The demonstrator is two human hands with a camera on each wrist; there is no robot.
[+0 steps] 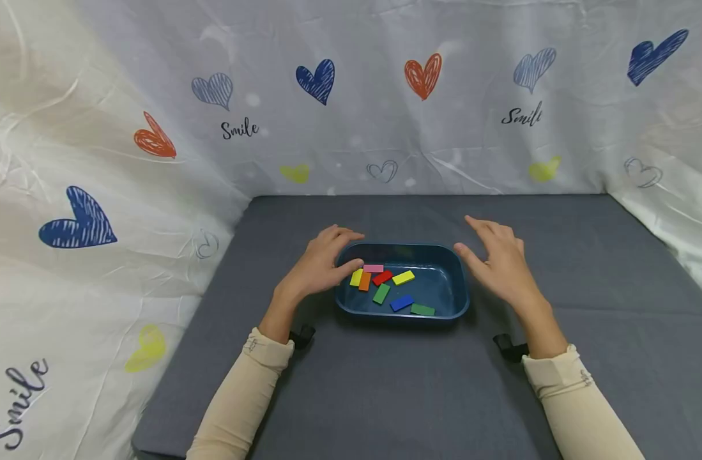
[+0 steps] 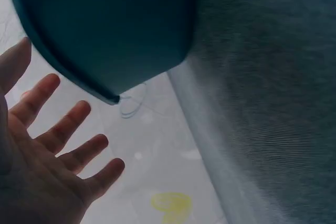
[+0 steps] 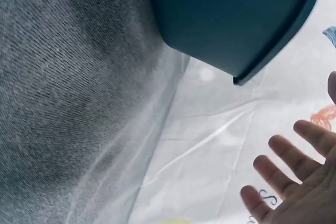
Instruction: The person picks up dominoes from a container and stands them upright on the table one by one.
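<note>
A dark blue rectangular tray (image 1: pixel 442 281) sits on the table and holds several small flat coloured blocks. Toward its left end lie a pink block (image 1: pixel 373 269), an orange block (image 1: pixel 365 282), a red block (image 1: pixel 382 278) and a yellow one. Another yellow block (image 1: pixel 404 278), a blue block (image 1: pixel 402 303) and two green blocks lie farther right and nearer the front. My left hand (image 1: pixel 323 263) is at the tray's left end, fingers spread and thumb over the rim; contact cannot be told. Beside the right end, my right hand (image 1: pixel 503 265) has its fingers extended and holds nothing.
Grey cloth covers the table (image 1: pixel 396 390). A white sheet (image 1: pixel 351 128) printed with hearts and "Smile" hangs behind the table and along its left side. Each wrist wears a black strap mount (image 1: pixel 510 348).
</note>
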